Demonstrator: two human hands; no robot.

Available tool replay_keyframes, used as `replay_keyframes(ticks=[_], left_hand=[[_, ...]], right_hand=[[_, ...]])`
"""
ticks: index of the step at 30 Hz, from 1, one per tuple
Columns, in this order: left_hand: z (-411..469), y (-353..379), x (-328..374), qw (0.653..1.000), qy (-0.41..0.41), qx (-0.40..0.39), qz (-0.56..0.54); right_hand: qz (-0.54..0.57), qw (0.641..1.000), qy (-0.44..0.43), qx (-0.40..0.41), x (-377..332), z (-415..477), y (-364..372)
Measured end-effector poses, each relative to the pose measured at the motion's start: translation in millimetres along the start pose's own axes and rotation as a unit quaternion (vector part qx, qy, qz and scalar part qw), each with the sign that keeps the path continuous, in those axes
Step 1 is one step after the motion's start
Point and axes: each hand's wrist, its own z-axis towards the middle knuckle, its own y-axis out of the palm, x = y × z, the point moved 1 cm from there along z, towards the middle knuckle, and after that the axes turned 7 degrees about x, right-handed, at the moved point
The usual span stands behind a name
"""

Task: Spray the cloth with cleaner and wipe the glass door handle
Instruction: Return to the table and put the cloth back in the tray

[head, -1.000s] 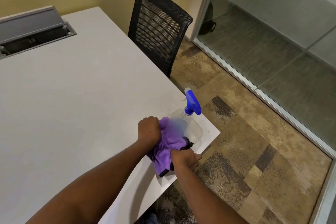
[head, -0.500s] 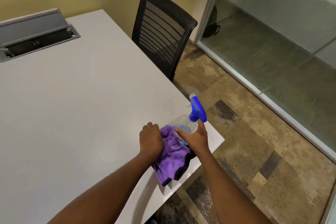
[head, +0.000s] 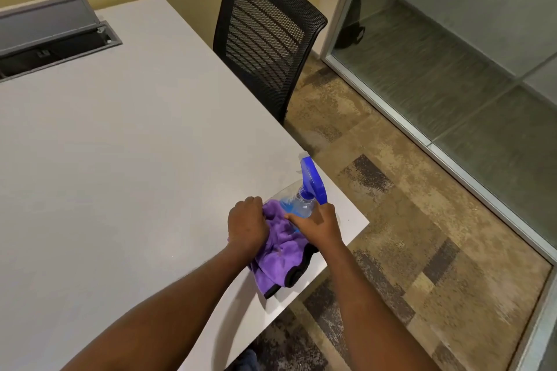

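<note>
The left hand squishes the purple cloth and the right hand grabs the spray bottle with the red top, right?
Not quite: the top of the spray bottle is blue, as the head view shows. The left hand does bunch the purple cloth, and the right hand grips the bottle.

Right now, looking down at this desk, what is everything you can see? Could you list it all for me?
Purple microfibre cloth with black edging: one, purple, bunched at the near right corner of the table, under both hands.
Clear plastic spray bottle with blue trigger head: one, clear with blue liquid, beside the cloth at the table corner.
Pale grey table: one, pale grey, fills the left of the view.
Grey cable hatch: one, grey, lid raised, far left of the table.
Black mesh-back office chair: one, black, at the table's far right edge.
Glass wall panels with metal frame: frosted grey, right side.
Patterned brown carpet: brown and tan, floor on the right.
Left hand: closed on the cloth.
Right hand: wrapped around the bottle's neck.
</note>
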Motion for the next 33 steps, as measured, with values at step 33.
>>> replay_keyframes(ticks=[33], left_hand=[[3.9,12.1,15.4,0.991,0.031,-0.048,0.122]], right_hand=[[0.049,0.997,0.036,0.046,11.7,37.2,-4.5]])
